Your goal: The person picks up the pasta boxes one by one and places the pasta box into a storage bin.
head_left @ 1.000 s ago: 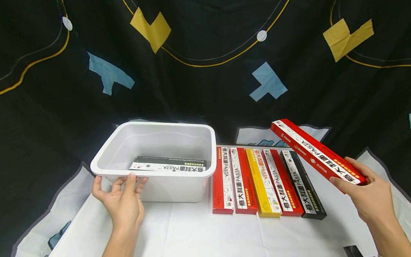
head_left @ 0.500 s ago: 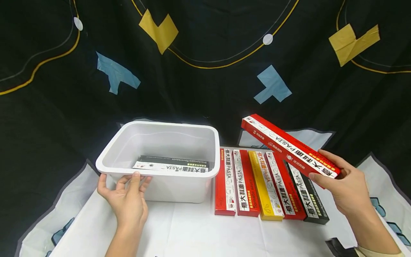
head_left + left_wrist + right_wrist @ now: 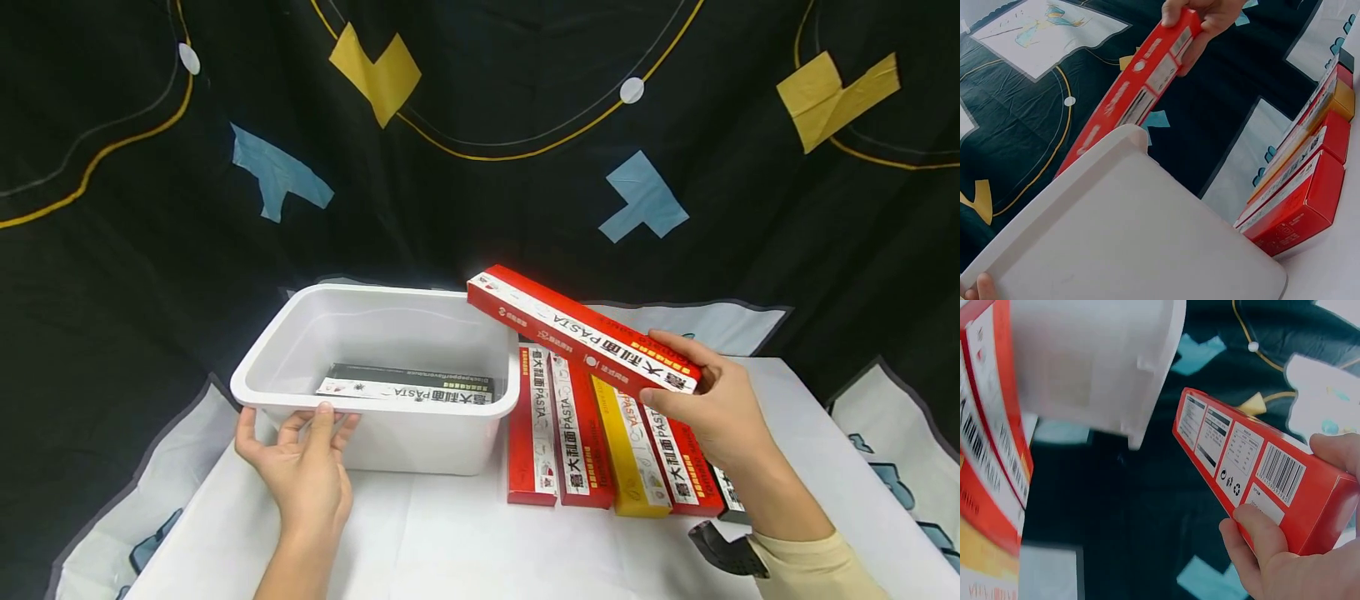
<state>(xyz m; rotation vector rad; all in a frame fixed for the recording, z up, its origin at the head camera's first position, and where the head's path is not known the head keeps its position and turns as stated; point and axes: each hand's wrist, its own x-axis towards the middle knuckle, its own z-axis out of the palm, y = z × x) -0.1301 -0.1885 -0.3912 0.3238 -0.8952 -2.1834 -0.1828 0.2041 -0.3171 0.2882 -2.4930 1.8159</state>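
Observation:
My right hand [image 3: 708,408] grips one end of a red pasta box [image 3: 585,329], thumb on one side and fingers on the other. The box is tilted in the air, its far end over the right rim of a white plastic bin [image 3: 420,442]. My left hand [image 3: 303,467] holds the bin's front rim with curled fingers; its fingertips [image 3: 986,287] show at the rim in the left wrist view. Inside the bin lies a black pasta box [image 3: 412,383]. The right wrist view shows the barcode side of the held box [image 3: 1241,462].
Right of the bin stands a row of pasta boxes: a red box [image 3: 531,433], another red box [image 3: 581,442], a yellow box [image 3: 633,467], a further red box [image 3: 686,475] and a partly hidden black box [image 3: 731,500]. A dark curtain [image 3: 480,217] hangs behind the white table [image 3: 525,550].
My right hand has carried the red pasta box leftward from beyond the row to the bin's right rim. The left hand stays at the front rim. The view has shifted slightly.

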